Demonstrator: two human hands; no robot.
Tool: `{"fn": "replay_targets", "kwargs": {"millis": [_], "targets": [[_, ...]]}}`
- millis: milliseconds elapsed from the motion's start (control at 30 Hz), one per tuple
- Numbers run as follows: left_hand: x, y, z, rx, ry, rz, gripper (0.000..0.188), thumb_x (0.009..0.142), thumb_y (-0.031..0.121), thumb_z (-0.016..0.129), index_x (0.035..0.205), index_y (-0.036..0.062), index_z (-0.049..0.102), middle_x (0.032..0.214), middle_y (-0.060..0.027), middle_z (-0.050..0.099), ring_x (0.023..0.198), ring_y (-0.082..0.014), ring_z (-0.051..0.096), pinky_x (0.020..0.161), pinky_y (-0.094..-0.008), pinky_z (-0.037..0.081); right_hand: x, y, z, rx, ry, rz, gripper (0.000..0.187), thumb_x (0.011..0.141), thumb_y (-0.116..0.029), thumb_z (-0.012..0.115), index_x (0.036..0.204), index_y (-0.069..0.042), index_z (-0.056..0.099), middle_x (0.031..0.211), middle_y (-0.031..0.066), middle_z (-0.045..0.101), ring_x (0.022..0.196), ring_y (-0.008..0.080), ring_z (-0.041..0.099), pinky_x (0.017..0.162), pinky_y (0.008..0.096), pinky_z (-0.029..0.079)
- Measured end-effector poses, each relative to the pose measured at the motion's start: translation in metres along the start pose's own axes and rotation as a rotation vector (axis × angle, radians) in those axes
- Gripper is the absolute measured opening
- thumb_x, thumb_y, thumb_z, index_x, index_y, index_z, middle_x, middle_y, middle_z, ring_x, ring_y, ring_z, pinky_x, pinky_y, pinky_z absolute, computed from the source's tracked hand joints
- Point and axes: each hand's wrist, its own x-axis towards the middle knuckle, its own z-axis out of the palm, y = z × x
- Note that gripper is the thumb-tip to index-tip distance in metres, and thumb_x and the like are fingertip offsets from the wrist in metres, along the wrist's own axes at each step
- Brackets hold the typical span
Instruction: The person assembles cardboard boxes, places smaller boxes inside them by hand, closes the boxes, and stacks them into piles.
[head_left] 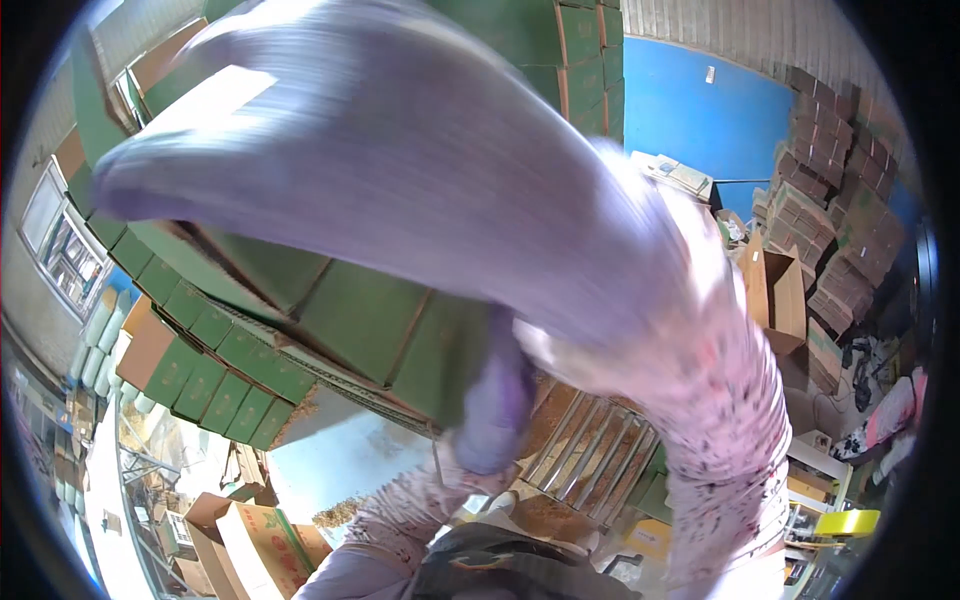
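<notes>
On my remote feed, I identify the floor (350,452) as a pale blue-grey surface. Loose brown debris (298,415) lies at its far left corner; a second brown strip (340,513) lies along its near edge.

A packing area in a warehouse or workshop is being indicated. Green cartons (205,400) are being kept stacked in rows; bundles of flat cardboard (800,225) are being stored in tall piles near a blue wall (700,110). An open brown carton (790,305), a frame of metal rollers (572,447) and a yellow tape roll (847,523) are also being noted as evidence.
</notes>
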Motion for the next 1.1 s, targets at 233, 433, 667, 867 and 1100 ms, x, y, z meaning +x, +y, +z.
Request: {"fn": "replay_targets", "kwargs": {"millis": [233,433,667,867,1100], "targets": [[0.01,0.132,0.005,-0.079,0.156,0.397,0.054,0.097,0.034,0.038,0.14,0.004,0.029,0.148,-0.0104,0.03,0.135,-0.0281,0.03,0.113,-0.0407,0.022,-0.018,0.005,-0.078,-0.107,-0.179,0.058,0.053,0.082,0.001,0.055,0.134,0.003,0.042,0.131,0.0202,0.05,0.122,0.0299,0.048,0.099,0.0419,0.042],[0.02,0.03,-0.009,-0.263,0.102,0.149,0.056,0.095,0.037,0.041,0.141,0.0073,0.03,0.141,-0.0119,0.037,0.126,-0.0281,0.04,0.105,-0.0402,0.032,-0.303,0.012,-0.177,-0.212,-0.279,0.765,0.031,0.087,0.0,0.05,0.118,0.001,0.053,0.099,0.0085,0.062,0.082,0.0114,0.059,0.08,0.0338,0.049],[-0.076,-0.332,-0.151,0.722,-0.332,-0.254,0.053,0.094,0.039,0.046,0.138,0.0106,0.036,0.129,-0.0141,0.053,0.112,-0.0257,0.056,0.095,-0.0381,0.043,-0.511,-0.031,-0.012,1.685,0.316,2.048,0.033,0.095,-0.032,0.044,0.123,-0.018,0.054,0.139,0.0105,0.044,0.132,0.03,0.036,0.113,0.0421,0.024],[-0.1,-0.278,-0.067,1.132,-0.39,-0.475,0.047,0.085,0.034,0.063,0.127,0.0153,0.05,0.128,-0.0132,0.052,0.107,-0.031,0.058,0.09,-0.0397,0.047,-0.637,-0.101,0.037,0.732,-0.274,1.655,0.045,0.079,-0.016,0.066,0.123,-0.011,0.056,0.141,0.013,0.042,0.136,0.0313,0.029,0.113,0.042,0.023],[-0.016,-0.256,-0.007,-0.01,-0.17,-0.795,0.044,0.086,0.026,0.061,0.124,0.0074,0.051,0.13,-0.0162,0.049,0.116,-0.0339,0.05,0.099,-0.0444,0.041,-0.634,-0.041,0.09,-0.093,-0.096,1.741,0.081,0.075,-0.007,0.068,0.143,-0.008,0.025,0.132,0.0182,0.043,0.121,0.0292,0.043,0.1,0.0398,0.037]]}}
